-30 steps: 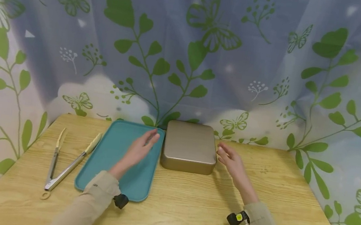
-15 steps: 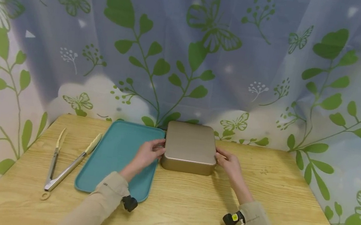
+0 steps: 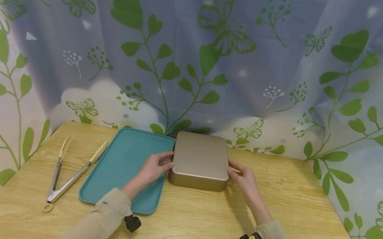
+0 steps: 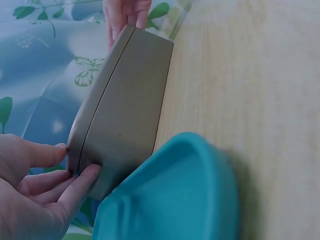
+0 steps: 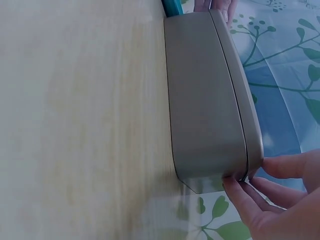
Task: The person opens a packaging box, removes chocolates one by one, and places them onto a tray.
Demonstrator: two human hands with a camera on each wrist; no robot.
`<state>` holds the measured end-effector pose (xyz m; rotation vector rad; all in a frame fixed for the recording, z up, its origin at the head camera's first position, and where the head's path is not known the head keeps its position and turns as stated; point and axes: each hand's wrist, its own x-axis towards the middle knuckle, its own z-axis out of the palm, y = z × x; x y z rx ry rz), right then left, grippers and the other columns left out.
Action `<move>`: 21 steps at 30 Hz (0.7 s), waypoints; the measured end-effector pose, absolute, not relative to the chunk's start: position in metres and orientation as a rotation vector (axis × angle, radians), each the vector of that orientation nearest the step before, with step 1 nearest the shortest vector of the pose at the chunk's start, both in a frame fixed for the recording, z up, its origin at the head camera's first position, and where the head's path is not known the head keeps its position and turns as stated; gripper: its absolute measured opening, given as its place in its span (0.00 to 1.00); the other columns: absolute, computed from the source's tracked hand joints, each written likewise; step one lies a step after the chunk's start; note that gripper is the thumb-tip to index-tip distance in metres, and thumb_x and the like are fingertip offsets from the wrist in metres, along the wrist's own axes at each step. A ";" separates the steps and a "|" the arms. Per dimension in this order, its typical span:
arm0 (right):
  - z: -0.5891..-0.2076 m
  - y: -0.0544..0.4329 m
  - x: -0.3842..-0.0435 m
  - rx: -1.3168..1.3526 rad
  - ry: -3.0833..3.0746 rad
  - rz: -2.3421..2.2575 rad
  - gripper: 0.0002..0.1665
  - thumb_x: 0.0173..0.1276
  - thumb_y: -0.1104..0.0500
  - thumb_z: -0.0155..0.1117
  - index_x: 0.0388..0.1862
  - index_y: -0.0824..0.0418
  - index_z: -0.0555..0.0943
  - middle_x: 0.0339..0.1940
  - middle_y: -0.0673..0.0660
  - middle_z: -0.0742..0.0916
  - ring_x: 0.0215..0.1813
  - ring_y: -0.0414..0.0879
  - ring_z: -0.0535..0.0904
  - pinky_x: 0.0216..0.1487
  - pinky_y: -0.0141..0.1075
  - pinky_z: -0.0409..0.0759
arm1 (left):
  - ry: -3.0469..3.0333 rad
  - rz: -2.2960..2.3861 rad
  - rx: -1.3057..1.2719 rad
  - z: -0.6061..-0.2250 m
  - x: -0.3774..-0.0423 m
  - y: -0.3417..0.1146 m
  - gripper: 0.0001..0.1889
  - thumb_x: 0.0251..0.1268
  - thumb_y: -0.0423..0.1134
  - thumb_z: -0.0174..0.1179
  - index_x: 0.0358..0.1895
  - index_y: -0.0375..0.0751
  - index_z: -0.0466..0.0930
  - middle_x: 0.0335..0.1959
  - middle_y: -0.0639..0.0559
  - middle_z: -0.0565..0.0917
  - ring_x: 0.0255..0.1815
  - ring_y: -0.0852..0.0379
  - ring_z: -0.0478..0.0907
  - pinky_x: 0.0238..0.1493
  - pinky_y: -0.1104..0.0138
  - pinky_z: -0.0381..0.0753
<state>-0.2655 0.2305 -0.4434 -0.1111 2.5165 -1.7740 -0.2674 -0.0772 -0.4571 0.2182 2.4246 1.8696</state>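
Note:
A bronze-coloured metal box (image 3: 202, 156) with a rounded lid stands on the table, its lid seam showing in both wrist views. My left hand (image 3: 155, 168) holds its left side; in the left wrist view the thumb lies on the lid (image 4: 80, 125) edge and fingertips press the side by the seam. On the opposite side my right hand (image 3: 246, 180) grips likewise, thumb at the lid edge and fingers (image 5: 240, 195) near the seam in the right wrist view. The lid sits closed. A teal tray (image 3: 121, 167) lies left of the box, under my left forearm.
Metal tongs (image 3: 73, 178) with cream tips lie spread at the left of the wooden table (image 3: 194, 223). A curtain (image 3: 172, 50) printed with leaves and butterflies hangs behind the table and at both sides. The box's left side is close beside the tray's right edge.
Both hands have come in from beside the box to hold its two sides. Since half a second ago the box has shifted slightly toward me. Tray and tongs have stayed put.

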 end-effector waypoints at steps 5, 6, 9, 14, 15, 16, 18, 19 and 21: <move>-0.444 0.232 -0.255 -0.125 2.498 -1.773 0.29 0.80 0.62 0.55 0.76 0.69 0.66 0.73 0.70 0.73 0.68 0.63 0.75 0.69 0.54 0.72 | 2.406 1.883 0.227 -0.457 -0.257 -0.080 0.25 0.74 0.29 0.58 0.71 0.30 0.70 0.68 0.33 0.75 0.66 0.39 0.76 0.55 0.59 0.84; -0.444 0.232 -0.254 -0.127 2.495 -1.779 0.29 0.80 0.62 0.55 0.76 0.70 0.66 0.73 0.70 0.73 0.68 0.63 0.75 0.69 0.54 0.73 | 2.400 1.886 0.227 -0.457 -0.255 -0.080 0.25 0.74 0.29 0.58 0.72 0.30 0.69 0.68 0.33 0.75 0.66 0.39 0.76 0.55 0.60 0.84; -0.444 0.231 -0.249 -0.141 2.492 -1.784 0.30 0.79 0.62 0.56 0.76 0.70 0.66 0.72 0.71 0.73 0.68 0.63 0.75 0.68 0.53 0.74 | 2.381 1.902 0.225 -0.457 -0.249 -0.081 0.25 0.73 0.28 0.59 0.72 0.30 0.69 0.67 0.33 0.76 0.66 0.39 0.76 0.55 0.60 0.84; -0.443 0.232 -0.239 -0.153 2.497 -1.767 0.30 0.79 0.62 0.57 0.75 0.71 0.67 0.73 0.71 0.73 0.69 0.64 0.74 0.67 0.52 0.75 | 2.369 1.914 0.223 -0.458 -0.239 -0.083 0.25 0.73 0.29 0.59 0.71 0.30 0.70 0.66 0.33 0.76 0.65 0.38 0.76 0.54 0.60 0.84; -0.443 0.232 -0.238 -0.152 2.499 -1.759 0.30 0.79 0.62 0.57 0.75 0.71 0.67 0.73 0.71 0.73 0.69 0.64 0.74 0.66 0.52 0.76 | 2.366 1.913 0.223 -0.458 -0.237 -0.084 0.25 0.73 0.29 0.59 0.71 0.30 0.70 0.66 0.33 0.76 0.66 0.38 0.76 0.54 0.59 0.85; -0.443 0.232 -0.236 -0.150 2.500 -1.753 0.30 0.78 0.62 0.57 0.75 0.71 0.67 0.73 0.71 0.73 0.69 0.64 0.74 0.66 0.52 0.76 | 2.364 1.910 0.222 -0.458 -0.235 -0.084 0.25 0.73 0.29 0.60 0.71 0.31 0.71 0.66 0.33 0.76 0.66 0.38 0.76 0.54 0.59 0.85; -0.444 0.233 -0.232 -0.153 2.507 -1.746 0.30 0.78 0.62 0.58 0.74 0.72 0.67 0.72 0.71 0.73 0.68 0.64 0.75 0.65 0.51 0.77 | 2.363 1.904 0.225 -0.458 -0.231 -0.085 0.25 0.73 0.29 0.60 0.71 0.31 0.71 0.67 0.33 0.76 0.66 0.38 0.76 0.54 0.59 0.85; -0.444 0.233 -0.230 -0.157 2.514 -1.741 0.30 0.78 0.62 0.58 0.74 0.72 0.68 0.71 0.71 0.74 0.67 0.64 0.76 0.64 0.51 0.78 | 2.362 1.903 0.227 -0.458 -0.229 -0.086 0.25 0.73 0.29 0.60 0.71 0.31 0.71 0.67 0.33 0.75 0.66 0.38 0.76 0.54 0.59 0.85; -0.445 0.233 -0.226 -0.168 2.520 -1.736 0.30 0.77 0.63 0.59 0.74 0.72 0.68 0.70 0.72 0.75 0.65 0.63 0.78 0.62 0.50 0.79 | 2.362 1.903 0.232 -0.457 -0.224 -0.086 0.25 0.73 0.29 0.60 0.71 0.31 0.71 0.67 0.33 0.75 0.65 0.37 0.76 0.53 0.59 0.85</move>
